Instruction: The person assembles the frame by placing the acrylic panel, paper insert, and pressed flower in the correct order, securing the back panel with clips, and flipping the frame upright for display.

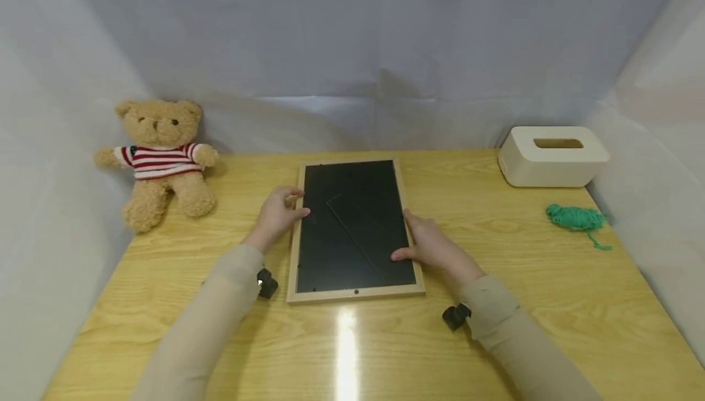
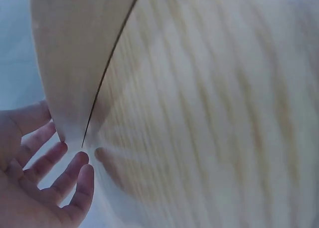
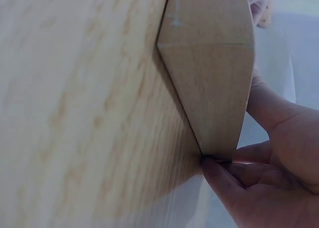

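A picture frame (image 1: 352, 229) with a light wooden border lies back-up on the table, its black backing and a thin stand leg showing. At its left edge is my left hand (image 1: 278, 214), with the thumb over the border. In the left wrist view, that hand's fingers (image 2: 60, 183) are loosely bent, their tips close to the frame's side (image 2: 79, 58). My right hand (image 1: 435, 245) holds the right edge, thumb over the backing. In the right wrist view, a fingertip of the right hand (image 3: 274, 168) meets the bottom of the wooden side (image 3: 209, 88).
A teddy bear (image 1: 165, 162) in a red-and-white striped shirt sits at the back left. At the back right stands a cream tissue box (image 1: 551, 162), with a bundle of green yarn (image 1: 575, 217) before it. Pale cloth walls (image 1: 352, 52) enclose the wooden table (image 1: 385, 352).
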### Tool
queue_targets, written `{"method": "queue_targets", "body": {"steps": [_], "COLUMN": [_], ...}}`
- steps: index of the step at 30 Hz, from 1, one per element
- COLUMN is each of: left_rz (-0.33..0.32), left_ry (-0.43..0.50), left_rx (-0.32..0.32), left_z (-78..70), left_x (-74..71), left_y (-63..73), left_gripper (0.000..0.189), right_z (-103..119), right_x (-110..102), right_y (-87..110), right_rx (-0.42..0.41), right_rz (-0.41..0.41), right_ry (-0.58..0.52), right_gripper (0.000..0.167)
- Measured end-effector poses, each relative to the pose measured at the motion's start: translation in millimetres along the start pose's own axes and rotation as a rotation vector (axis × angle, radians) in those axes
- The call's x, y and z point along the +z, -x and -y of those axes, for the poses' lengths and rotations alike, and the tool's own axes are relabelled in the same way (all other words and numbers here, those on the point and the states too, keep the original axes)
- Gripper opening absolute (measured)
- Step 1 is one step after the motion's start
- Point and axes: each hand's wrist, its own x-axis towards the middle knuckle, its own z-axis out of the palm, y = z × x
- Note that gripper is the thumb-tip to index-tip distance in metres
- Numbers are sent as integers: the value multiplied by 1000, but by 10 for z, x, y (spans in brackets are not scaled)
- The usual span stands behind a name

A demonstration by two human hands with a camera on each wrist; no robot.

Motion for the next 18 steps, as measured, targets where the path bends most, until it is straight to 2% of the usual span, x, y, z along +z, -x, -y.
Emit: {"method": "queue_targets", "body": {"steps": [6,15,18], "left_rz": [0,33,48], "left_ry": [-177,-384,-443], "left_rx": [93,142,139], "left_z": [6,-28,-44], "left_x": [-34,-59,-62], "left_y": [-11,-40,-36], "left_gripper": [43,44,45], "right_z": [2,2,10], "right_x": [-3,6,7], "right_y": [-11,-14,-10], "right_rx": [0,1,13], "right_rz": [17,14,20], "right_ry": [10,11,7], "right_gripper": [108,108,108]}}
